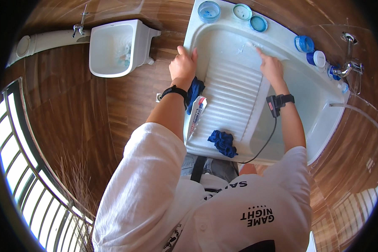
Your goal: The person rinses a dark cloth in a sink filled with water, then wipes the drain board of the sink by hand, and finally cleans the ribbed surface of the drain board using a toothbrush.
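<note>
My left hand [183,64] is closed around the left rim of a white laundry sink [262,157], thumb up against the edge. Over the sink's flat upper part, my right hand [272,69] has its index finger stretched out and the other fingers curled. That fingertip is close to a small white smear [242,49]; whether it touches the surface I cannot tell. Below my left wrist, a dark blue cloth [195,95] hangs over the rim beside a long white carton or tube [197,115]. Another crumpled blue cloth [223,143] rests at the near end of the ribbed washboard [229,98].
Several jars, including a clear blue one [209,12] and a blue-lidded one [304,43], line the sink's far ledge. A wall tap [349,63] stands at the right. Across the floor, a white basin [113,48] sits near another tap [78,29]. A cable runs from my right wrist.
</note>
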Motion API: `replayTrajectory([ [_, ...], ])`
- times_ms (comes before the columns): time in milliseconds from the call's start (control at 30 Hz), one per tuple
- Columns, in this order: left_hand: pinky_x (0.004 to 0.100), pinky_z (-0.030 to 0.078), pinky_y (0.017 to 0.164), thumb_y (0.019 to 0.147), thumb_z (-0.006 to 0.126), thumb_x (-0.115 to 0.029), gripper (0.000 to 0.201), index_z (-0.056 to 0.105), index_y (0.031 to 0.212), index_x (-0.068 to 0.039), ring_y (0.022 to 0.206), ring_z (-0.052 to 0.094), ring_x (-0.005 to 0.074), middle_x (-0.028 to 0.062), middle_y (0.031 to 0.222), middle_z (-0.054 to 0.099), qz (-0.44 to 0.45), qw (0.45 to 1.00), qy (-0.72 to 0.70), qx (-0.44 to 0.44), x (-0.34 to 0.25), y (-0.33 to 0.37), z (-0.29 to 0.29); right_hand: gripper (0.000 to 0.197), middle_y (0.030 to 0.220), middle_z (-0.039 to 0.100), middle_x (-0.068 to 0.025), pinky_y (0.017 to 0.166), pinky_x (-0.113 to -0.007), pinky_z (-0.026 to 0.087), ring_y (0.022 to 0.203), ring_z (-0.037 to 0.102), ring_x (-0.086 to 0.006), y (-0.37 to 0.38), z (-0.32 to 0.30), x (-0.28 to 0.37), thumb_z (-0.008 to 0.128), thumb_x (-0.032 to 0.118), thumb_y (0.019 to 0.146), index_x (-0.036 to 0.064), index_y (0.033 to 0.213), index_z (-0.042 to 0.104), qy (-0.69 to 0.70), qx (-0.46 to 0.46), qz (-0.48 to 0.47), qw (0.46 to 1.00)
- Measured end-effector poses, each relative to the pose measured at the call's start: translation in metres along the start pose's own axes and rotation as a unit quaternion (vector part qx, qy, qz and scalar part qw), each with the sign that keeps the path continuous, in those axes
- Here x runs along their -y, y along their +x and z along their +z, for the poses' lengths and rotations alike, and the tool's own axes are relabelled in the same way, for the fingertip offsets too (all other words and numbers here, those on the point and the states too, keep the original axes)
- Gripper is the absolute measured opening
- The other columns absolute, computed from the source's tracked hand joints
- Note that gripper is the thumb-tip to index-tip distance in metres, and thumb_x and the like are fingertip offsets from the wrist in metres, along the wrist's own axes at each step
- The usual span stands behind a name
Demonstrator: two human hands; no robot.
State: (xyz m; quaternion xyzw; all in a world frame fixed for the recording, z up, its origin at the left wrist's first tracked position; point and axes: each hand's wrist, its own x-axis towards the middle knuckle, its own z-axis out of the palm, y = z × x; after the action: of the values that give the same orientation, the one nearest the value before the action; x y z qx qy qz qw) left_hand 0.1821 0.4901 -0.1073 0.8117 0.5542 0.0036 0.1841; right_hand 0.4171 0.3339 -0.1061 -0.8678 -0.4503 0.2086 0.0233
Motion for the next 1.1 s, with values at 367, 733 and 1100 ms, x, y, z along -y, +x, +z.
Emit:
replayTrajectory([
  [367, 0.0438, 0.049, 0.051, 0.083, 0.045, -0.043, 0.041, 0.038, 0.084, -0.002, 0.057, 0.059, 0.0379, 0.0202, 0.060, 0.058, 0.004, 1.000, -0.003, -0.014, 0.002, 0.000, 0.004, 0.055, 0.071, 0.059, -0.0170, 0.061, -0.042, 0.047, 0.064, 0.059, -0.0317, 0.002, 0.019, 0.015, 0.050, 0.005, 0.071, 0.0304, 0.120, 0.048, -0.039, 0.009, -0.068, 0.997],
  [733, 0.0438, 0.049, 0.052, 0.083, 0.045, -0.043, 0.042, 0.038, 0.084, -0.002, 0.057, 0.059, 0.0373, 0.0196, 0.060, 0.058, 0.006, 1.000, -0.006, -0.009, 0.002, 0.000, 0.002, 0.053, 0.070, 0.058, -0.0201, 0.061, -0.043, 0.046, 0.064, 0.057, -0.0354, 0.001, 0.010, 0.015, 0.049, 0.004, 0.070, 0.0278, 0.118, 0.050, -0.015, -0.038, -0.005, 0.999],
  [1100, 0.0445, 0.049, 0.055, 0.083, 0.044, -0.043, 0.042, 0.037, 0.086, -0.002, 0.061, 0.059, 0.0381, 0.0212, 0.063, 0.058, -0.009, 1.000, -0.019, 0.021, 0.001, 0.000, -0.001, 0.055, 0.070, 0.060, -0.0168, 0.062, -0.042, 0.047, 0.065, 0.058, -0.0338, -0.017, 0.012, -0.001, 0.053, 0.006, 0.070, 0.0307, 0.119, 0.049, -0.047, 0.015, -0.029, 0.998],
])
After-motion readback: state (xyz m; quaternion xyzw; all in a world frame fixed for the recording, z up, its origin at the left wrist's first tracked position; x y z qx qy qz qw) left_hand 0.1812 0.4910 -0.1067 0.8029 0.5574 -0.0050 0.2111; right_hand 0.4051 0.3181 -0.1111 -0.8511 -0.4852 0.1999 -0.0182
